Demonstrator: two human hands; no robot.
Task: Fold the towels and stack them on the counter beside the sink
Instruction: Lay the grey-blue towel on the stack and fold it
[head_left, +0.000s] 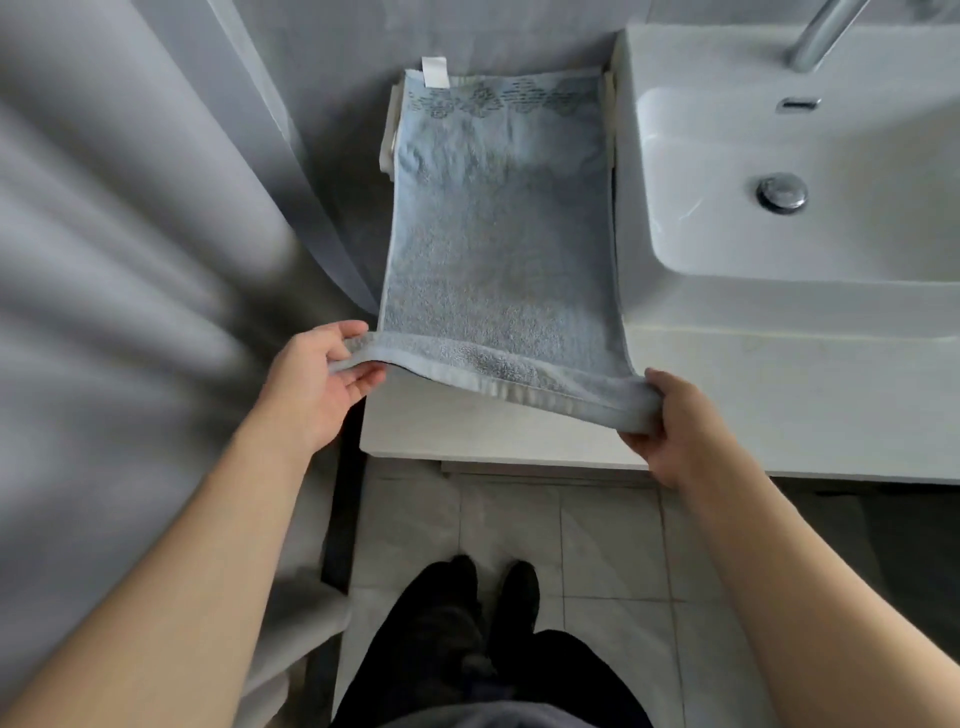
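Observation:
A light blue towel (498, 228) lies stretched lengthwise on the white counter (415, 431) left of the sink (779, 218). Its far end, with a woven pattern and a white label, rests on a white folded towel (389, 135) whose edges peek out beneath. My left hand (322, 379) pinches the towel's near left corner, and my right hand (675, 421) grips the near right corner. The near hem is lifted a little above the counter between both hands.
A grey curtain (130, 260) hangs close on the left. The chrome tap (826, 31) stands at the back of the sink, with a drain plug (782, 193) in the basin. Tiled floor (597, 545) and my feet show below the counter edge.

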